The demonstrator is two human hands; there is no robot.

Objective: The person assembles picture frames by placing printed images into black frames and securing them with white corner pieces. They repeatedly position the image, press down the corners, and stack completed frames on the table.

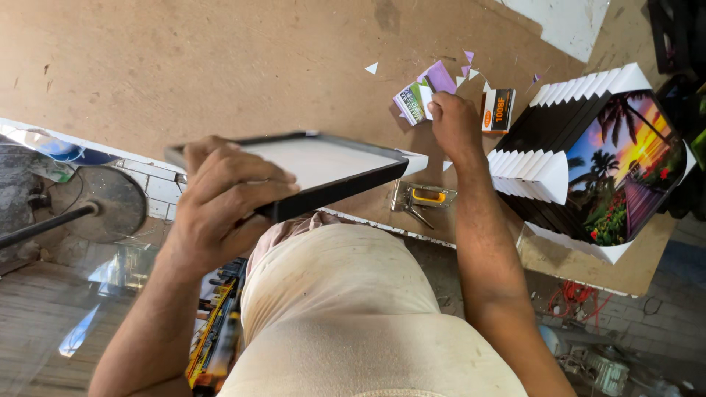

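My left hand [224, 192] grips a black picture frame [323, 165] by its near corner and holds it tilted above the brown worktable [220, 66]; its pale backing faces up. My right hand [454, 123] reaches out over the table and rests its fingers on a small pile of white, green and purple cardboard pieces [423, 94]. A small orange and white box [498, 110] lies just right of that hand. A yellow and metal staple gun [423, 197] lies on the table near its front edge, below my right wrist.
A stack of black frames with white cardboard corner guards [559, 158] stands at the right, its top one showing a sunset palm picture [629, 173]. Paper scraps dot the table. A round fan base [110, 202] and tools lie on the floor below.
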